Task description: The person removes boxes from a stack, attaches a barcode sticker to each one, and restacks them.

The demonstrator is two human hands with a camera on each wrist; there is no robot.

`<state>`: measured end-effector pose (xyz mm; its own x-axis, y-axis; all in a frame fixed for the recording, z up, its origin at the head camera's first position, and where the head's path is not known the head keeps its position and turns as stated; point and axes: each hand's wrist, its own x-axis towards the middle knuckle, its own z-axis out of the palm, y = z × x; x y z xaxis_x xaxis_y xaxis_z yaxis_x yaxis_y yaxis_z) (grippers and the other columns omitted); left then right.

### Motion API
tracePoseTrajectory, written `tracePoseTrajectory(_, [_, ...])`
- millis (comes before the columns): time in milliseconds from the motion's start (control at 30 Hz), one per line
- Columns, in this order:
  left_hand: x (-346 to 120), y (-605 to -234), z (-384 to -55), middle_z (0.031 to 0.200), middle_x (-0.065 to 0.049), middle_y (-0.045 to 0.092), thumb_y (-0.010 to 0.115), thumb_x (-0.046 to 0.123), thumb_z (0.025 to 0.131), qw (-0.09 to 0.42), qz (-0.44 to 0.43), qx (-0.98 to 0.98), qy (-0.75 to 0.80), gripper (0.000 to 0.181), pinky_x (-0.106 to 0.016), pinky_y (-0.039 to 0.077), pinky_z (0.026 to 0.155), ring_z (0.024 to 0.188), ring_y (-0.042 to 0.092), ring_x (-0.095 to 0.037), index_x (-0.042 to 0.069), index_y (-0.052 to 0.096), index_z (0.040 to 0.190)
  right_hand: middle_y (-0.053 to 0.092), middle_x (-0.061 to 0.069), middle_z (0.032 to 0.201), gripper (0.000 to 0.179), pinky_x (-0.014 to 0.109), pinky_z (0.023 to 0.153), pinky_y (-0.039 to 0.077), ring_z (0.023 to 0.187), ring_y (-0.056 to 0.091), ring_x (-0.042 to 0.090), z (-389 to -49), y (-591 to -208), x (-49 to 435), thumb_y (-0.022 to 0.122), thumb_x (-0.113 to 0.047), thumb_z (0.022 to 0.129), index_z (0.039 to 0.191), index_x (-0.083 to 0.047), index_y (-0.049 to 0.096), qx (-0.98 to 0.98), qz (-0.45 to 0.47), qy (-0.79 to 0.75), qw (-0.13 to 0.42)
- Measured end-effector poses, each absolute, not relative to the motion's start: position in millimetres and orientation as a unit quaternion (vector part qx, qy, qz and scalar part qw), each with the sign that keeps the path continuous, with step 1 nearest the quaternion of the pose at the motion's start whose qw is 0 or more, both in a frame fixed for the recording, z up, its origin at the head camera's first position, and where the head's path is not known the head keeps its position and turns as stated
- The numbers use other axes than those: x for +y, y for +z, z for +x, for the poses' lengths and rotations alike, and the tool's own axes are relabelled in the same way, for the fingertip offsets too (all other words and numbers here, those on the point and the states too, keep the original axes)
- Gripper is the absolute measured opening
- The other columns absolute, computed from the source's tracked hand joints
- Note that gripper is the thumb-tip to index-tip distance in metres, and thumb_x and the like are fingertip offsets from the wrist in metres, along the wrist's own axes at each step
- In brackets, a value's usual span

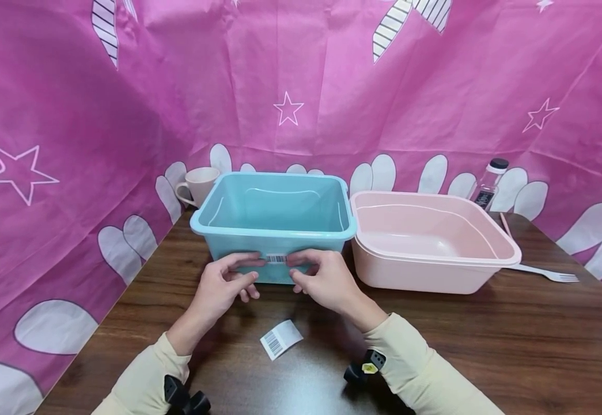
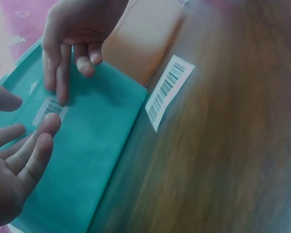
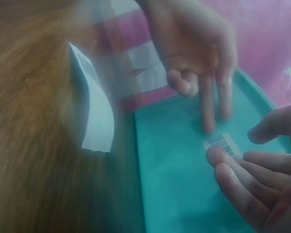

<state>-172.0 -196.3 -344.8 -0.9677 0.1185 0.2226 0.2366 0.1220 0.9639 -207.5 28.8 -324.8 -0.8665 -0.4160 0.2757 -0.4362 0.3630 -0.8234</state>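
A barcode label (image 1: 276, 259) lies flat on the front wall of a light blue plastic basin (image 1: 273, 233). On its left end rest the extended fingertips of my left hand (image 1: 222, 286). My right hand (image 1: 328, 282) touches the wall at the label's right end, index and middle fingers extended. Both thumbs stand off from the wall. In the left wrist view, fingertips from both hands press around the small label (image 2: 51, 110). A second white paper piece with a barcode (image 1: 281, 339) lies on the table nearer me, slightly curled.
A pink basin (image 1: 425, 279) stands right beside the blue one. Behind the blue basin's left corner is a mug (image 1: 202, 183). A black-capped bottle (image 1: 487, 184) and a white fork (image 1: 544, 272) are at the right. Pink cloth (image 1: 301, 69) hangs behind the wooden table (image 1: 487, 346).
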Motion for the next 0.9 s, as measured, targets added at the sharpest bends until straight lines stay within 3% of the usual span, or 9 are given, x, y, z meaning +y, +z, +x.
tracePoseTrajectory(133, [-200, -344, -171, 0.104, -0.023, 0.073, 0.064, -0.001, 0.095, 0.046, -0.090, -0.754, -0.650, 0.028, -0.024, 0.054, 0.055, 0.058, 0.066, -0.011, -0.011, 0.063, 0.121, 0.075, 0.015, 0.088, 0.019, 0.026, 0.056, 0.056, 0.062, 0.071, 0.027, -208, -323, 35, 0.069, -0.006, 0.091, 0.107, 0.004, 0.074, -0.821, 0.266, 0.505, -0.010])
tracePoseTrajectory(300, [-200, -342, -169, 0.081, -0.003, 0.071, 0.069, 0.007, 0.093, -0.016, -0.084, -0.785, -0.613, 0.028, -0.025, 0.048, 0.046, 0.048, 0.056, -0.011, -0.012, 0.066, 0.113, 0.074, 0.018, 0.086, 0.018, 0.026, 0.059, 0.057, 0.066, 0.071, 0.025, -207, -319, 45, 0.068, -0.006, 0.092, 0.105, 0.004, 0.073, -0.810, 0.317, 0.487, -0.079])
tracePoseTrajectory(433, [-197, -345, -167, 0.083, -0.007, 0.072, 0.074, 0.009, 0.088, -0.072, -0.118, -0.837, -0.530, 0.029, -0.027, 0.045, 0.042, 0.043, 0.051, -0.010, -0.008, 0.069, 0.110, 0.074, 0.016, 0.088, 0.016, 0.027, 0.062, 0.058, 0.070, 0.071, 0.023, -203, -317, 55, 0.067, -0.010, 0.094, 0.106, -0.001, 0.073, -0.804, 0.358, 0.454, -0.138])
tracePoseTrajectory(600, [-190, -349, -163, 0.082, -0.004, 0.072, 0.079, 0.010, 0.081, -0.116, -0.158, -0.873, -0.447, 0.032, -0.030, 0.047, 0.043, 0.048, 0.054, -0.011, -0.002, 0.071, 0.109, 0.075, 0.014, 0.089, 0.018, 0.025, 0.065, 0.058, 0.070, 0.071, 0.017, -199, -319, 66, 0.067, -0.013, 0.095, 0.108, -0.001, 0.073, -0.803, 0.382, 0.425, -0.168])
tracePoseTrajectory(800, [-183, -350, -158, 0.078, 0.000, 0.069, 0.089, 0.010, 0.070, -0.120, -0.196, -0.886, -0.402, 0.040, -0.024, 0.049, 0.061, 0.071, 0.061, -0.012, 0.004, 0.072, 0.106, 0.075, -0.001, 0.089, 0.020, 0.024, 0.066, 0.058, 0.070, 0.070, 0.011, -192, -325, 78, 0.067, -0.015, 0.096, 0.110, -0.002, 0.073, -0.811, 0.384, 0.397, -0.194])
tracePoseTrajectory(900, [-180, -350, -157, 0.076, 0.003, 0.069, 0.090, 0.010, 0.068, -0.125, -0.206, -0.886, -0.397, 0.042, -0.022, 0.047, 0.066, 0.074, 0.062, -0.011, 0.005, 0.072, 0.106, 0.075, 0.000, 0.088, 0.020, 0.025, 0.063, 0.058, 0.068, 0.070, 0.010, -187, -328, 84, 0.067, -0.014, 0.096, 0.110, 0.000, 0.071, -0.803, 0.379, 0.405, -0.217])
